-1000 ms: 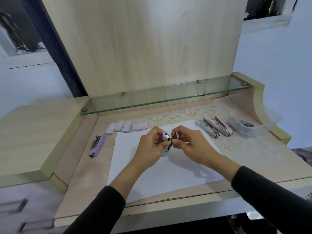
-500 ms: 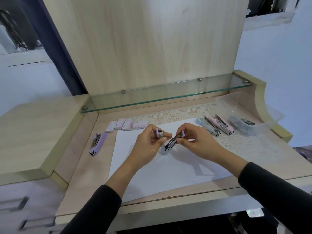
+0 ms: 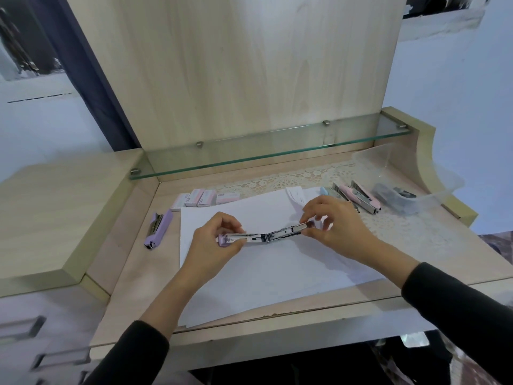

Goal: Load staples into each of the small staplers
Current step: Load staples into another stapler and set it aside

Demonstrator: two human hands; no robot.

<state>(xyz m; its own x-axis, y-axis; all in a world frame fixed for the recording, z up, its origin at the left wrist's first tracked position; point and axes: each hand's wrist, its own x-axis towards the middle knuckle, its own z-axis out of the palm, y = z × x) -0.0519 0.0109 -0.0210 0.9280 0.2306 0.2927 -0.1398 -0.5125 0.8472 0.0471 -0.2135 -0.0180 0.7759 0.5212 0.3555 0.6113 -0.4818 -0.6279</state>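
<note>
A small lilac stapler is swung fully open, nearly flat, above a white sheet of paper. My left hand pinches its lilac end, and my right hand pinches the tip of the other metal arm. Another lilac stapler lies shut on the desk to the left. A blue stapler and a pink stapler, both opened, lie at the back right. Several pink staple boxes stand in a row behind the paper.
A clear plastic tub with dark items stands at the far right on a lace mat. A glass shelf overhangs the back of the desk. A raised wooden ledge borders the left side.
The stapler went from held folded between both hands to spread wide open. My hands moved apart, left hand leftwards and right hand rightwards.
</note>
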